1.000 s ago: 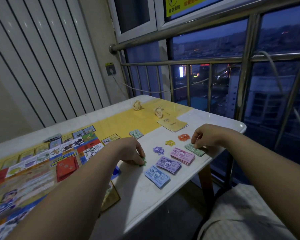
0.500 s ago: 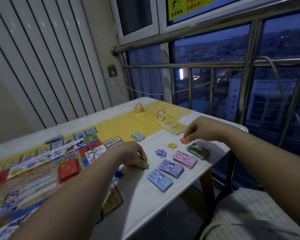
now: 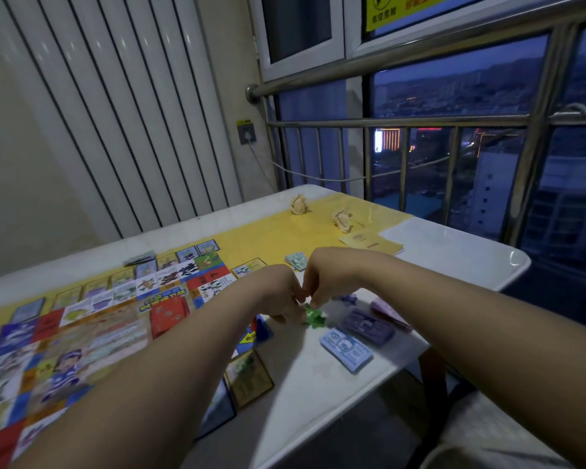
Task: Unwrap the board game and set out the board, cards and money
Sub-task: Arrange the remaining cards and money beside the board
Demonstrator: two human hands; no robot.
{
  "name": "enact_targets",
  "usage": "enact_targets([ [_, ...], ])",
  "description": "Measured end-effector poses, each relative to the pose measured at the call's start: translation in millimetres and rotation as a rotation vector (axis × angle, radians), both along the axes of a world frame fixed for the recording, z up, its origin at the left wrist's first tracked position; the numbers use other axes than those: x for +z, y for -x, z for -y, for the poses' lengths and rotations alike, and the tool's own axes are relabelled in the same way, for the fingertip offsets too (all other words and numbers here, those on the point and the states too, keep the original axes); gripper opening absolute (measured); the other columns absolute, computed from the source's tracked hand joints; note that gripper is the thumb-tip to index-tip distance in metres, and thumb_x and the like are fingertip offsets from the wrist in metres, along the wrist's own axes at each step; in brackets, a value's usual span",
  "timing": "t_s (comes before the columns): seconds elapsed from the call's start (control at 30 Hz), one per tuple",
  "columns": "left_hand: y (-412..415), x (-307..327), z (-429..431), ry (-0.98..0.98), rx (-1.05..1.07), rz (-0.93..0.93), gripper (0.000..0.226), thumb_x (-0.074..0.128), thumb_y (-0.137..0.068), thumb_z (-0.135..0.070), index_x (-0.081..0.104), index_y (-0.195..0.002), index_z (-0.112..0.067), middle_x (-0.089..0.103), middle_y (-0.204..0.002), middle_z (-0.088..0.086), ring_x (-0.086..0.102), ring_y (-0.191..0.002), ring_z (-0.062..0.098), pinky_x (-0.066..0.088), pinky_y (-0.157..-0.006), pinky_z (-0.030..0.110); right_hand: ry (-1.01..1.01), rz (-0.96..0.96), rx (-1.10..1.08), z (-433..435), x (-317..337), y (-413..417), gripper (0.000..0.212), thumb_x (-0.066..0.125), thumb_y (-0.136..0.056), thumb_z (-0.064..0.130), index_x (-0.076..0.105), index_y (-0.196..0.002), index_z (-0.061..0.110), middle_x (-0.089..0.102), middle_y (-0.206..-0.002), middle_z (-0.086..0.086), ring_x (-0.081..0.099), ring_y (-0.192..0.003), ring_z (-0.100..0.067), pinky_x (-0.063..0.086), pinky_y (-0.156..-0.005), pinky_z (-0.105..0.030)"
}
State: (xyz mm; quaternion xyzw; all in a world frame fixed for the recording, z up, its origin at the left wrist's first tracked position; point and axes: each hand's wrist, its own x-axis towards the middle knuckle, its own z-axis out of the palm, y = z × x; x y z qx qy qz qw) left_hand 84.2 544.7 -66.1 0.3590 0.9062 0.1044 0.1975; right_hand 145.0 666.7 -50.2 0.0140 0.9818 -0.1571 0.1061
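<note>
Left hand [image 3: 278, 294] and right hand [image 3: 322, 275] meet, each pinching the green piece [image 3: 314, 317], probably to pull it open. It hangs just above the tabletop [image 3: 318, 387], between the board [image 3: 92, 333] and the money [image 3: 347, 354], which is sorted by colour along the right edge.

We find open white tabletop [image 3: 313, 397] on the near side of the blue money stack [image 3: 346, 354]; the purple money stack [image 3: 369, 328] crowds its far side, a yellow-bordered card [image 3: 249, 379] its left.
</note>
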Motion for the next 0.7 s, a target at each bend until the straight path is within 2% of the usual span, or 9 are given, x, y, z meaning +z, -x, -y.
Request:
enact_targets([
  [0.07, 0.6, -6.2, -0.5, 0.036, 0.007, -0.031, 0.028, 0.070, -0.081, -0.018, 0.070, -0.107, -0.006, 0.073, -0.081, 0.001, 0.060, -0.050, 0.002, 0.051, -0.061, 0.018, -0.094, 0.046, 0.022, 5.7, -3.4, 7.6, 0.025, 0.069, -0.083, 0.020, 0.071, -0.101, 0.003, 0.060, -0.070, -0.005, 0.050, -0.055, -0.012, 0.036, -0.047, -0.017],
  [0.13, 1.3, -11.2, -2.3, 0.047, 0.034, -0.069, 0.026, 0.069, -0.081, -0.020, 0.072, -0.102, -0.005, 0.063, -0.060, -0.004, 0.054, -0.041, 0.000, 0.048, -0.054, 0.016, -0.133, 0.105, 0.018, 8.0, -6.6, 13.9, 0.033, 0.072, -0.081, 0.022, 0.069, -0.107, 0.003, 0.062, -0.072, -0.004, 0.052, -0.053, -0.011, 0.039, -0.049, -0.018],
  [0.23, 1.4, -11.9, -5.9, 0.046, 0.075, -0.044, 0.019, 0.069, -0.081, -0.018, 0.072, -0.097, -0.008, 0.062, -0.065, -0.001, 0.055, -0.043, 0.002, 0.055, -0.068, 0.025, -0.169, 0.167, 0.030, 8.8, -9.8, 18.6, 0.048, 0.077, -0.076, 0.027, 0.065, -0.117, 0.005, 0.066, -0.075, -0.003, 0.055, -0.054, -0.011, 0.043, -0.053, -0.019],
  [0.3, 0.5, -10.2, -8.6, 0.056, 0.095, -0.041, 0.008, 0.070, -0.080, -0.019, 0.068, -0.081, -0.012, 0.058, -0.059, -0.003, 0.053, -0.040, 0.002, 0.052, -0.063, 0.024, -0.193, 0.187, 0.033, 8.8, -11.5, 21.4, 0.049, 0.078, -0.075, 0.028, 0.064, -0.117, 0.005, 0.063, -0.067, -0.001, 0.054, -0.052, -0.011, 0.043, -0.053, -0.019],
  [0.4, -0.9, -9.0, -13.5, 0.099, 0.092, -0.045, 0.022, 0.069, -0.082, -0.022, 0.059, -0.063, -0.015, 0.053, -0.051, -0.005, 0.052, -0.048, 0.008, 0.047, -0.063, 0.023, -0.213, 0.215, 0.046, 8.5, -12.6, 27.6, 0.046, 0.079, -0.075, 0.027, 0.066, -0.112, 0.003, 0.063, -0.069, -0.001, 0.054, -0.050, -0.009, 0.046, -0.054, -0.019],
  [0.47, -3.1, -5.7, -16.4, 0.104, 0.088, 0.031, 0.011, 0.068, -0.085, -0.020, 0.067, -0.081, -0.010, 0.058, -0.060, -0.003, 0.056, -0.056, 0.011, 0.052, -0.071, 0.024, -0.184, 0.258, 0.054, 8.7, -12.4, 31.5, 0.042, 0.078, -0.077, 0.024, 0.067, -0.110, 0.000, 0.066, -0.084, -0.006, 0.057, -0.054, -0.011, 0.049, -0.057, -0.018],
  [0.53, -5.3, -1.6, -17.8, 0.105, 0.087, 0.082, 0.020, 0.067, -0.087, -0.019, 0.068, -0.099, -0.003, 0.061, -0.075, 0.004, 0.060, -0.066, 0.017, 0.053, -0.075, 0.025, -0.183, 0.280, 0.070, 8.6, -11.9, 34.3, 0.037, 0.077, -0.078, 0.022, 0.068, -0.107, 0.000, 0.065, -0.089, -0.007, 0.057, -0.056, -0.011, 0.049, -0.056, -0.018],
  [0.63, -5.4, -2.7, -17.2, 0.102, 0.079, 0.094, 0.028, 0.064, -0.089, -0.017, 0.067, -0.111, 0.000, 0.061, -0.090, 0.009, 0.060, -0.079, 0.021, 0.052, -0.087, 0.030, -0.159, 0.311, 0.074, 7.4, -12.4, 36.8, 0.027, 0.076, -0.079, 0.019, 0.068, -0.100, 0.004, 0.064, -0.085, -0.007, 0.058, -0.057, -0.011, 0.051, -0.060, -0.019],
  [0.7, -6.5, -3.2, -16.1, 0.080, 0.094, 0.122, 0.027, 0.065, -0.088, -0.014, 0.066, -0.110, 0.001, 0.060, -0.092, 0.010, 0.060, -0.078, 0.023, 0.052, -0.090, 0.034, -0.137, 0.325, 0.079, 6.3, -13.7, 38.4, 0.028, 0.076, -0.079, 0.017, 0.068, -0.102, 0.003, 0.063, -0.085, -0.008, 0.058, -0.055, -0.009, 0.052, -0.063, -0.020],
])
